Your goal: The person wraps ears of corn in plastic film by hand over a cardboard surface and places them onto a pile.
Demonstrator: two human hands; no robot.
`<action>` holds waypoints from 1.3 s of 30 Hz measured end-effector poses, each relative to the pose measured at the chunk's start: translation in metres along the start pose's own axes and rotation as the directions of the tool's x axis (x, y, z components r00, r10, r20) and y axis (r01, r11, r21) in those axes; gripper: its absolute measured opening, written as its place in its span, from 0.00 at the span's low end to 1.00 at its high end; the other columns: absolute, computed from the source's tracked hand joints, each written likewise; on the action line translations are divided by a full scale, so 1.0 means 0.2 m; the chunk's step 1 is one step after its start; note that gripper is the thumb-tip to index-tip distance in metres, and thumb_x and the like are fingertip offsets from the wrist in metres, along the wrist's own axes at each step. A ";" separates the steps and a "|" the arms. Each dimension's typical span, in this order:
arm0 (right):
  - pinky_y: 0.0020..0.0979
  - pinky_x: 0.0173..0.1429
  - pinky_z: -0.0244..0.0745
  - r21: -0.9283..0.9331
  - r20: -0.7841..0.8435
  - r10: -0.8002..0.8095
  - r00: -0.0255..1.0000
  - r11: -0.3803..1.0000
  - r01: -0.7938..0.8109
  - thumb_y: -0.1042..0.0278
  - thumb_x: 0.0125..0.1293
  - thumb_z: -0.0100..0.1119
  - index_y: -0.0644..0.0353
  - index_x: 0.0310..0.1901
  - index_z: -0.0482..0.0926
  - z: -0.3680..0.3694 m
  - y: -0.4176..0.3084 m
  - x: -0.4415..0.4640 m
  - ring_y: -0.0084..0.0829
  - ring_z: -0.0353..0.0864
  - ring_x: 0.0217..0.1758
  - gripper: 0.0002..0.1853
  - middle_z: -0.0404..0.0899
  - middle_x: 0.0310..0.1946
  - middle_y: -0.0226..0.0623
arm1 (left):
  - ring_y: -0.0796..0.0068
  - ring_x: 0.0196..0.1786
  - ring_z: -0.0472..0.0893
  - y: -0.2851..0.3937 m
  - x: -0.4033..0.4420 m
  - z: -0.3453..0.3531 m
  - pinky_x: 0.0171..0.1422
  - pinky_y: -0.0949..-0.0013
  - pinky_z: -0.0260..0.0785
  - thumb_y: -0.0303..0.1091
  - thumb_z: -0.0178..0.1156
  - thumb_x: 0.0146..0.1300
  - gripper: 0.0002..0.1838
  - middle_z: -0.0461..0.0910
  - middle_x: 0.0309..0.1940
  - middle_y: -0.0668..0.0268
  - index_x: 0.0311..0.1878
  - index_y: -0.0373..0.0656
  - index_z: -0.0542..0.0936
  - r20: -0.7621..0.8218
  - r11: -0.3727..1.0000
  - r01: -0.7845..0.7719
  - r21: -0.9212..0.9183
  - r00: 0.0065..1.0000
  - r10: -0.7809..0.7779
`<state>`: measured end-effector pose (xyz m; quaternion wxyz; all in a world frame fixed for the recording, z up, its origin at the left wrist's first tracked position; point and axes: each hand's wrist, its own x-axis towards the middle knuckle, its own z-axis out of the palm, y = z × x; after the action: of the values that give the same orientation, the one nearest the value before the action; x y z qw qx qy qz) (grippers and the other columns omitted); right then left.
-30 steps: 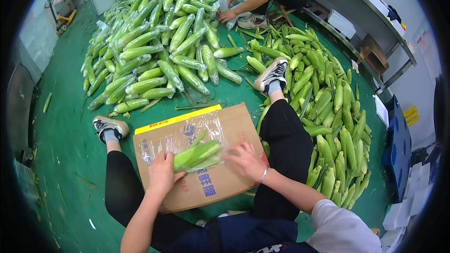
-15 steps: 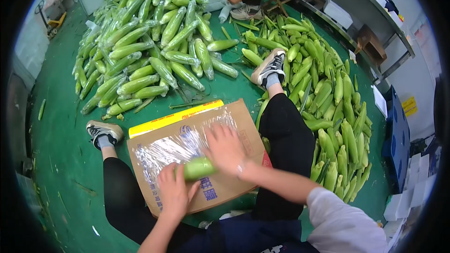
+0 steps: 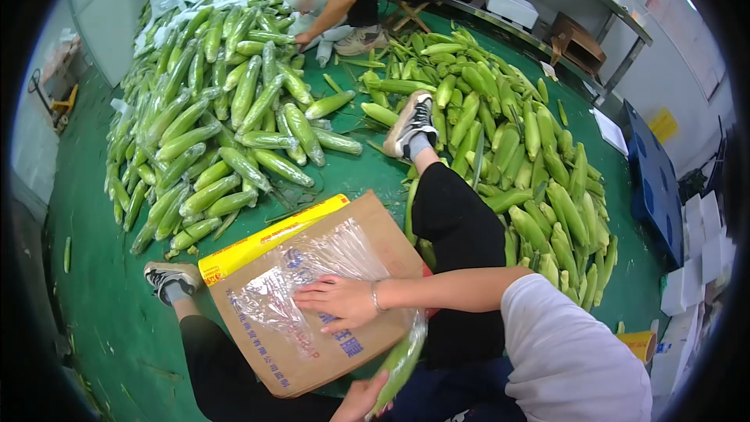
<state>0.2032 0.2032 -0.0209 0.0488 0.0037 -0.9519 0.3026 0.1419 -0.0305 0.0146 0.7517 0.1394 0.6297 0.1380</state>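
Across my lap lies a flat cardboard box with blue printing, a sheet of clear plastic film spread over its top. My right hand, a bracelet at its wrist, rests flat on that film with fingers stretched out. Low in the view, my left hand is closed around the lower end of a green ear of corn, which looks wrapped in shiny film. The ear is tilted beside the box's near right corner. A yellow cling film box runs along the cardboard's far edge.
Film-wrapped corn ears are heaped ahead on the left. Unwrapped corn in husks is piled along the right. Another person's hand reaches toward the wrapped heap. A metal table and a blue pallet stand at right.
My left hand has carried the corn off the cardboard, down toward my body. My right hand has shifted down and left onto the film. The view has turned slightly.
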 end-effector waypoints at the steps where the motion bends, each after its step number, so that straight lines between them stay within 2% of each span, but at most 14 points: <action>1: 0.45 0.76 0.43 -0.008 -0.038 -0.035 0.999 0.999 0.035 0.47 0.65 0.52 0.66 0.68 0.60 0.01 0.01 -0.01 0.42 0.49 0.78 0.37 0.56 0.73 0.46 | 0.72 0.25 0.76 -0.17 -0.02 0.03 0.29 0.66 0.68 0.54 0.55 0.67 0.25 0.78 0.21 0.60 0.32 0.37 0.81 0.006 0.998 -0.043 0.054 0.999 0.042; 6: 0.39 0.66 0.62 0.456 0.149 0.149 0.978 0.867 -0.201 0.47 0.70 0.52 0.58 0.61 0.72 -0.06 -0.13 -0.27 0.39 0.69 0.64 0.27 0.72 0.58 0.46 | 0.69 0.29 0.79 -0.03 -0.28 0.05 0.36 0.67 0.72 0.46 0.59 0.66 0.21 0.82 0.28 0.57 0.44 0.33 0.82 -0.197 0.969 -0.097 0.228 0.970 0.143; 9: 0.27 0.44 0.76 0.796 0.035 0.672 0.740 0.430 -0.427 0.57 0.71 0.54 0.63 0.45 0.80 -0.12 -0.37 -0.59 0.27 0.82 0.37 0.16 0.81 0.35 0.35 | 0.62 0.39 0.80 0.29 -0.43 0.11 0.49 0.62 0.73 0.29 0.67 0.57 0.17 0.82 0.38 0.52 0.47 0.31 0.79 -0.384 0.675 -0.548 0.495 0.559 0.735; 12: 0.29 0.45 0.77 0.912 0.068 0.963 0.262 -0.167 0.374 0.65 0.69 0.56 0.63 0.42 0.80 -0.05 -0.48 -0.60 0.25 0.81 0.38 0.10 0.81 0.35 0.31 | 0.63 0.40 0.79 0.58 -0.42 0.20 0.51 0.65 0.71 0.33 0.69 0.56 0.16 0.80 0.34 0.55 0.44 0.34 0.81 -0.087 -0.012 -0.720 0.694 -0.101 0.991; 16: 0.34 0.55 0.77 0.606 0.297 0.365 0.882 -0.786 0.121 0.62 0.74 0.46 0.59 0.54 0.74 -0.15 -0.41 -0.59 0.31 0.80 0.48 0.15 0.79 0.47 0.31 | 0.66 0.28 0.79 0.81 0.11 0.35 0.34 0.68 0.73 0.47 0.62 0.62 0.21 0.79 0.28 0.58 0.45 0.36 0.77 -0.395 0.098 -0.967 0.235 -0.003 0.919; 18: 0.38 0.49 0.76 0.974 -0.001 0.560 0.829 0.188 -0.125 0.61 0.70 0.48 0.61 0.50 0.75 -0.39 -0.13 -0.70 0.40 0.80 0.45 0.14 0.79 0.45 0.40 | 0.65 0.22 0.79 1.23 0.24 0.29 0.25 0.66 0.73 0.45 0.60 0.62 0.23 0.79 0.27 0.55 0.51 0.34 0.73 -0.169 0.272 -0.960 -0.073 0.280 0.945; 19: 0.41 0.47 0.75 0.568 -0.272 0.620 0.736 0.721 -0.396 0.63 0.68 0.50 0.62 0.47 0.75 -0.64 -0.04 -0.80 0.49 0.79 0.43 0.13 0.79 0.44 0.46 | 0.65 0.21 0.79 1.39 0.29 0.17 0.22 0.65 0.72 0.40 0.61 0.61 0.22 0.79 0.26 0.54 0.51 0.33 0.71 -0.046 0.548 -0.792 -0.270 0.579 0.814; 21: 0.44 0.45 0.75 0.376 -0.555 0.832 0.019 0.272 -0.886 0.74 0.55 0.55 0.65 0.44 0.75 -0.92 0.30 -1.05 0.51 0.78 0.40 0.14 0.77 0.41 0.52 | 0.69 0.26 0.79 1.69 0.63 -0.16 0.27 0.68 0.72 0.48 0.60 0.62 0.20 0.77 0.26 0.61 0.44 0.39 0.74 -0.342 0.586 -0.788 -0.190 0.612 0.713; 22: 0.44 0.46 0.76 0.283 -0.739 0.673 0.003 0.315 -0.906 0.70 0.57 0.56 0.70 0.44 0.73 -0.83 0.71 -1.39 0.50 0.79 0.40 0.15 0.77 0.42 0.55 | 0.72 0.24 0.77 1.86 0.76 -0.34 0.28 0.69 0.71 0.55 0.59 0.63 0.23 0.75 0.24 0.65 0.44 0.42 0.75 -0.449 0.542 -0.805 -0.244 0.589 0.672; 24: 0.42 0.57 0.75 0.371 -0.484 0.763 -0.429 -0.265 -0.890 0.51 0.64 0.57 0.80 0.57 0.63 -0.95 0.97 -1.70 0.51 0.80 0.51 0.35 0.73 0.52 0.64 | 0.65 0.50 0.79 2.23 1.00 -0.90 0.56 0.60 0.74 0.56 0.53 0.69 0.26 0.80 0.46 0.58 0.55 0.43 0.73 -0.624 0.259 -0.874 -0.412 0.478 0.618; 27: 0.41 0.62 0.73 0.301 -0.546 0.672 -0.500 -0.400 -0.866 0.37 0.49 0.70 0.81 0.62 0.57 -0.80 1.26 -1.85 0.52 0.73 0.61 0.56 0.69 0.59 0.65 | 0.49 0.74 0.58 2.49 0.64 -1.03 0.79 0.52 0.51 0.48 0.43 0.75 0.33 0.47 0.74 0.43 0.74 0.39 0.47 -0.570 -0.086 -0.944 -0.320 0.119 0.813; 29: 0.39 0.55 0.77 0.418 -0.571 0.631 -0.525 -0.327 -0.848 0.48 0.47 0.74 0.78 0.53 0.67 -0.79 1.26 -1.82 0.45 0.80 0.52 0.43 0.76 0.49 0.60 | 0.49 0.69 0.66 2.42 0.52 -1.18 0.74 0.53 0.59 0.43 0.45 0.75 0.31 0.60 0.69 0.42 0.72 0.35 0.52 -0.421 -0.097 -0.986 -0.132 -0.033 0.906; 32: 0.32 0.37 0.78 0.756 -0.485 0.709 -0.512 0.047 -0.652 0.53 0.52 0.70 0.78 0.53 0.72 -0.78 1.22 -1.88 0.32 0.81 0.34 0.36 0.81 0.39 0.45 | 0.79 0.33 0.76 1.82 0.25 -1.08 0.38 0.75 0.67 0.40 0.56 0.69 0.13 0.79 0.31 0.67 0.41 0.38 0.78 -0.497 0.286 -0.786 0.548 -0.031 0.867; 39: 0.42 0.63 0.67 -0.058 -0.578 0.362 0.732 0.876 -0.479 0.78 0.46 0.67 0.58 0.61 0.71 -0.90 0.24 -0.55 0.48 0.70 0.57 0.35 0.71 0.53 0.47 | 0.51 0.33 0.80 0.31 -0.05 -0.73 0.39 0.56 0.72 0.46 0.71 0.53 0.25 0.78 0.32 0.52 0.42 0.39 0.70 -0.786 0.803 0.087 0.589 0.293 0.545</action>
<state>0.3274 0.3424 0.0869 0.2502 -0.3047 -0.8981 0.1949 -0.0063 0.0277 0.0232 0.1467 0.3278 0.9249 0.1252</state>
